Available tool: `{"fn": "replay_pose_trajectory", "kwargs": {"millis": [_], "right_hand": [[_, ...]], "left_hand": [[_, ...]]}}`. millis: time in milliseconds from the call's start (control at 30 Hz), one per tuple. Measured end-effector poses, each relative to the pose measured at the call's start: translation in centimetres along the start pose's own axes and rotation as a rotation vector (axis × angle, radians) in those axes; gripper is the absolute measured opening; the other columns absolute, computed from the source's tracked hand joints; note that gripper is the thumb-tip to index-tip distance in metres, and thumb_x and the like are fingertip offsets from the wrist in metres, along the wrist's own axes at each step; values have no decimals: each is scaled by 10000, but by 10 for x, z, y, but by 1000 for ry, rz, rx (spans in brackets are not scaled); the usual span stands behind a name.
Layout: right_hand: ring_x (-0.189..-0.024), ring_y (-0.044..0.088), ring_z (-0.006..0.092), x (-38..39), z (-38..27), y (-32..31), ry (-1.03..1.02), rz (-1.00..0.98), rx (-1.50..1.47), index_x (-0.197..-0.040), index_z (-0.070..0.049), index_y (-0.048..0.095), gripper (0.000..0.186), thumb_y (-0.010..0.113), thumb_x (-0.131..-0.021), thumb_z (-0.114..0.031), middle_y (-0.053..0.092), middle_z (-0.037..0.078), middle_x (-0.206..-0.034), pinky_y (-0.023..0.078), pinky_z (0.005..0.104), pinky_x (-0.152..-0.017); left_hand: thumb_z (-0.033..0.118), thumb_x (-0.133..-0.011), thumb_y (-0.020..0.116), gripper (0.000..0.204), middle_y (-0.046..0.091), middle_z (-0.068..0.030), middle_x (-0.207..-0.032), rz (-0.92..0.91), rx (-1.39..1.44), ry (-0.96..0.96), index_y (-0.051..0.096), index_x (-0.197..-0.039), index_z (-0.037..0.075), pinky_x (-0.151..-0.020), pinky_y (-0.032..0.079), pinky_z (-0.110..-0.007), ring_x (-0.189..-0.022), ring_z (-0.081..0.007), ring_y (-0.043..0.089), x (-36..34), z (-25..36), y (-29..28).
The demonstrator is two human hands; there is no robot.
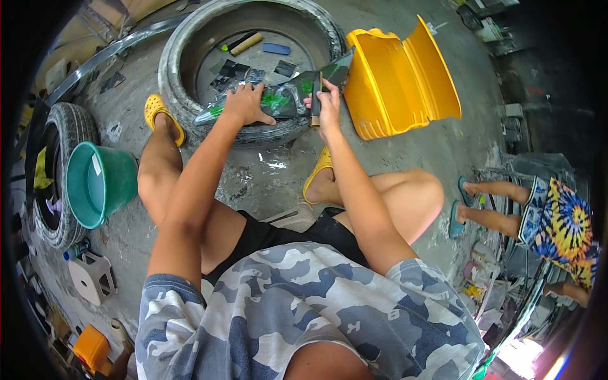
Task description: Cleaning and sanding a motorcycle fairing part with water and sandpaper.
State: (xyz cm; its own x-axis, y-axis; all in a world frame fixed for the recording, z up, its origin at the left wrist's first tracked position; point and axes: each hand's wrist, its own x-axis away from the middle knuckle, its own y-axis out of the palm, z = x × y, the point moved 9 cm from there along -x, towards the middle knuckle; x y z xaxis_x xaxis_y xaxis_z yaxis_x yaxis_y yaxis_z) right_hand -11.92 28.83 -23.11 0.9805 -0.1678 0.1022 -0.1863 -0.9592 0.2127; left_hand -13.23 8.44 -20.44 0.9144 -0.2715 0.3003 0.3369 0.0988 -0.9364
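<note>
A long tapered dark panel (285, 96) with green patches lies across a large tyre (183, 47) in front of me. My left hand (249, 104) rests on the panel toward its pointed left end, fingers spread. My right hand (325, 107) is wrapped round a narrow dark block (316, 85) with a tan end, held upright across the panel toward its wide right part. Inside the tyre lie a tan roll (246, 44), a blue block (276, 49) and several dark squares of sheet (229, 71).
An open yellow plastic container (373, 82) stands beside the tyre at the right. At the left are another tyre (79, 120), a green bucket (114, 183) and a white stool (95, 275). Another person in a tie-dye top (563, 221) is at the far right, among clutter.
</note>
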Motion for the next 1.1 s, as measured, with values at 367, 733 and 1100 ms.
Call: {"fn": "replay_pose_trajectory", "kwargs": {"millis": [367,733,1100], "right_hand": [[-895,602,250,-16,-28,19,-22,-35,499,-1303,-106,408,595,677,-774,-140,541,103,-863,482,352,-809],[-1068,554,399,7,-39,82,-110,-192,1343,-1307,-119,474,520,642,-821,-196,496,221,-1165,466,473,-881],[-966,576,396,-4,-42,98,-293,-194,1423,-1224,-59,536,358,558,-874,-134,543,229,-1047,475,484,-811]], "left_hand": [[616,-428,824,1193,467,-134,-1315,99,60,67,368,-1396,89,-1010,326,-524,-1285,-315,390,-23,-16,-7],[707,-862,329,796,545,-184,-1278,119,221,-128,557,-1249,50,-1020,333,-531,-1241,-309,474,-31,-33,7],[526,-946,296,618,613,-174,-1184,102,166,-148,622,-1144,40,-997,362,-525,-1132,-316,561,-34,-24,7]]}}
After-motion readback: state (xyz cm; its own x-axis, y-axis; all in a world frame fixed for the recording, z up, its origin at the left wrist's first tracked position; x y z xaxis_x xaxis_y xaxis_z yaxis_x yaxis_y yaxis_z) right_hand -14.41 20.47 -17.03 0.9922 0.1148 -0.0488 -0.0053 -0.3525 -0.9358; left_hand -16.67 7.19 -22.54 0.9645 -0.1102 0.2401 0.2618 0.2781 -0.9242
